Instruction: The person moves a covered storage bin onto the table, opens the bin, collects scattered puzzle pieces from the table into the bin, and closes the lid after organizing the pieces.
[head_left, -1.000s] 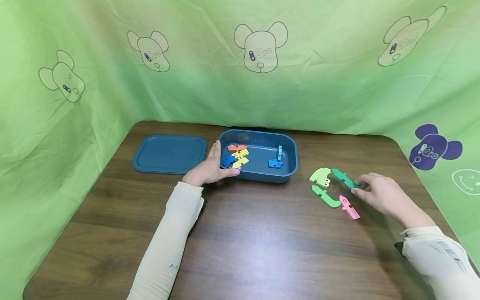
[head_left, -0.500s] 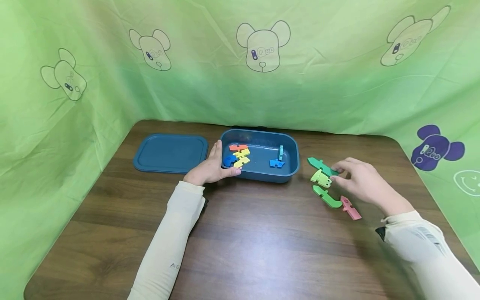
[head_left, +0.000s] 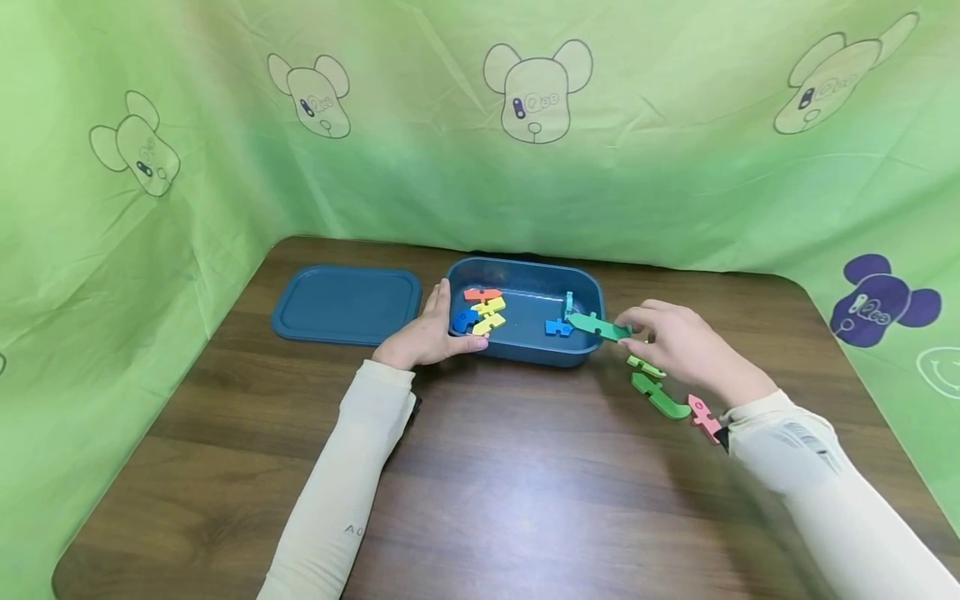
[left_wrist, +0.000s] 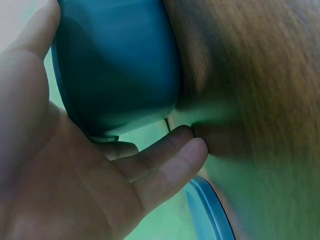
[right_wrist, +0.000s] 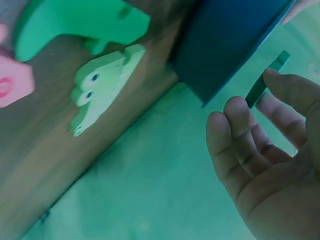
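Observation:
In the head view, my right hand (head_left: 671, 346) pinches a dark green puzzle piece (head_left: 597, 327) between thumb and fingers, over the right rim of the blue box (head_left: 555, 357). The right wrist view shows this piece (right_wrist: 257, 87) edge-on. My left hand (head_left: 427, 333) rests against the box's front left corner, thumb along the front rim and fingers beside the left wall. Red, yellow and blue pieces (head_left: 489, 307) lie at the left inside the box. A blue piece (head_left: 558, 327) and a teal piece (head_left: 569, 302) lie at the right. A light green crocodile-head piece (right_wrist: 100, 90) is on the table.
Right of the box, a green curved piece (head_left: 660, 397) and a pink piece (head_left: 702, 417) lie on the wooden table (head_left: 487, 500). A blue lid (head_left: 348, 304) lies flat left of the box. Green printed cloth (head_left: 420, 167) hangs behind.
My right hand has carried the dark green piece leftward, from the table at right to over the box. The left hand has stayed at the box's corner.

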